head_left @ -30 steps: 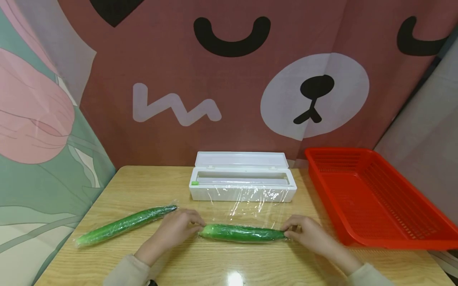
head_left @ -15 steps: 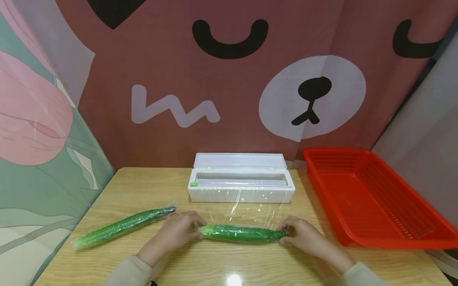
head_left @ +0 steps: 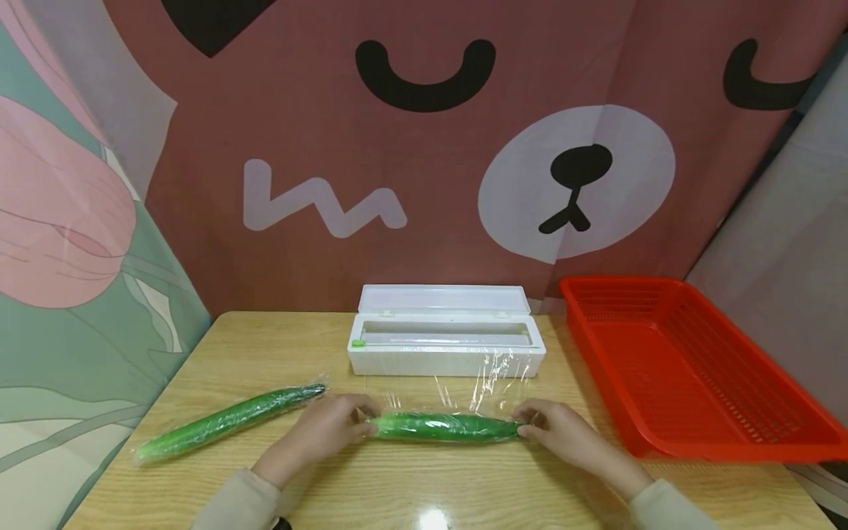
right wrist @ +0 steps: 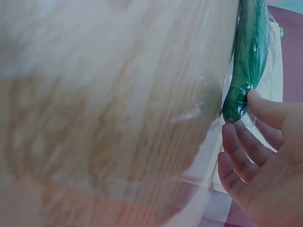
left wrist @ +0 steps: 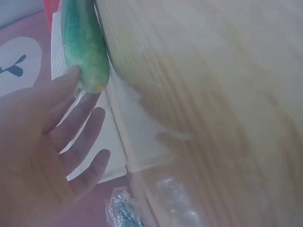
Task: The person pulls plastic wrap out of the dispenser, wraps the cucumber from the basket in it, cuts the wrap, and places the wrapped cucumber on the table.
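A cucumber (head_left: 447, 427) lies crosswise between my two hands, with clear cling film around it. From it a sheet of the film (head_left: 490, 379) runs back to the white film dispenser (head_left: 447, 362), whose lid stands up. My left hand (head_left: 334, 421) pinches the pale end with thumb and fingertips; in the left wrist view the other fingers of that hand (left wrist: 52, 127) spread below the tip. At the dark end, my right hand (head_left: 563, 433) pinches the tip, and loose film shows by the thumb in the right wrist view, above the cucumber's tip (right wrist: 234, 106).
A second cucumber (head_left: 232, 422), wrapped in film, lies slanted on the left of the wooden table (head_left: 278, 338). The red plastic basket (head_left: 599, 368) stands along the right side. Behind the dispenser hangs a printed curtain (head_left: 430, 258).
The cucumber has rolled slightly toward the dispenser, and the film between them is shorter. Both hands have shifted their fingers at its ends. The dispenser, basket and other cucumber stay put.
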Tool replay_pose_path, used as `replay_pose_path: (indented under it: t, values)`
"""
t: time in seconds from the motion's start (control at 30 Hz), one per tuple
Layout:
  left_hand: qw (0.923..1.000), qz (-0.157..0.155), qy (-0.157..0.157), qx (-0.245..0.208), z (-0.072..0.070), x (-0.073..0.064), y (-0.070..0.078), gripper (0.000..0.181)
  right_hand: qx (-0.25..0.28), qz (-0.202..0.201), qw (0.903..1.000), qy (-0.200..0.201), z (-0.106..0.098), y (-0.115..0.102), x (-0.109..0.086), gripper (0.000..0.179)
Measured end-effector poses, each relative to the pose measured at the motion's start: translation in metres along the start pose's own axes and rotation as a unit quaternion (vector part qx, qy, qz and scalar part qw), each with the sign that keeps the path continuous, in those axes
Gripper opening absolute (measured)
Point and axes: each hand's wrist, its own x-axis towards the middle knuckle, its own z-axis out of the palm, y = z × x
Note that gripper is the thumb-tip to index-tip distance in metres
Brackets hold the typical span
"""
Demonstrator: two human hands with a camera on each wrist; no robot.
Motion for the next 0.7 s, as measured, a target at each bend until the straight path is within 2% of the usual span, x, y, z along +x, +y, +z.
replay_pose_path:
  t: [0.13,0.33,0.5,0.7]
  values:
    - [1.0000,0.005,0.006,0.003,0.0011,0.0004,-0.0026,0.018,-0.002,-0.002,1.0000,0.007,0.0005,0.0036,0.0019,0.011]
    - [0.9994,0.028,0.019,0.010,0.0011,-0.0014,-0.0017,0.028,-0.025,-0.001,0.9996,0.015,0.0001,0.0032,0.0036,0.016]
    - [0.9995,0.031,0.006,-0.005,0.0016,-0.0004,-0.0046,0.039,-0.006,0.009,0.9999,-0.002,0.0010,0.0047,0.0047,0.029]
    - [0.9998,0.022,-0.002,-0.004,0.0027,0.0034,-0.0102,0.035,-0.009,0.000,0.9999,0.004,0.0014,0.0063,0.0056,0.025]
